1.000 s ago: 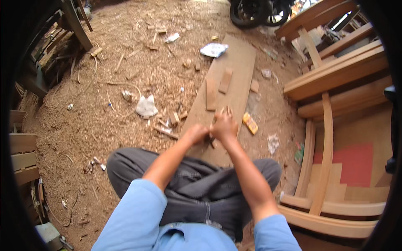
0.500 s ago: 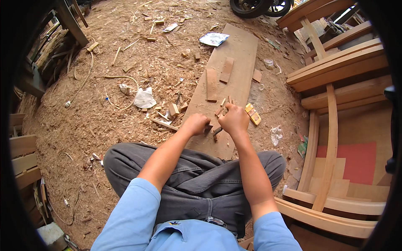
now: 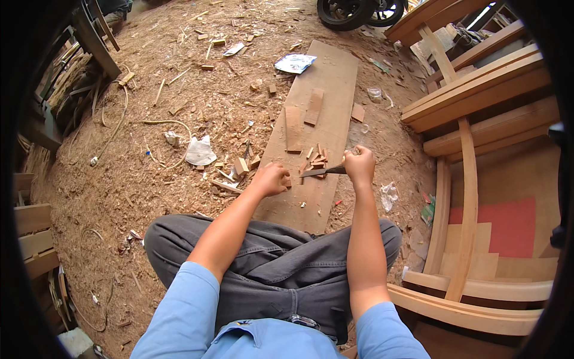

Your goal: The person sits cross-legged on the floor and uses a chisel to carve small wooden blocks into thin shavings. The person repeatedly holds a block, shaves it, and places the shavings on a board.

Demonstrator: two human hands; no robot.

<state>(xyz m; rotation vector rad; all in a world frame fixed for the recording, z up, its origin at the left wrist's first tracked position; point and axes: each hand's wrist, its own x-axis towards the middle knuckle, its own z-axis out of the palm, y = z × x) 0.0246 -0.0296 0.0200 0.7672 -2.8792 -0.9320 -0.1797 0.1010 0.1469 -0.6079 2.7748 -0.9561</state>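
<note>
My right hand (image 3: 360, 164) is closed around the handle end of a chisel (image 3: 317, 172), whose dark flat blade points left, low over the plank. My left hand (image 3: 273, 180) is closed on a small wood block (image 3: 288, 182) at the left side of the plank, its fingers partly hiding the block. The blade tip is just right of that block. Under both lies a long brown wooden plank (image 3: 326, 69), running away from my crossed legs. Several small wood slips (image 3: 318, 157) are heaped beside the blade, on its far side.
Two flat wood pieces (image 3: 314, 106) (image 3: 293, 128) and a silvery packet (image 3: 295, 63) rest on the plank farther off. Shavings and offcuts cover the ground (image 3: 149, 197). A wooden frame (image 3: 469, 203) stands at right, a wheel (image 3: 347, 12) at the far edge, a cable (image 3: 122, 113) at left.
My right hand has moved right with the chisel, and the blade now shows lying sideways. My left hand has shifted slightly left, away from the right one. The slips heap is more exposed.
</note>
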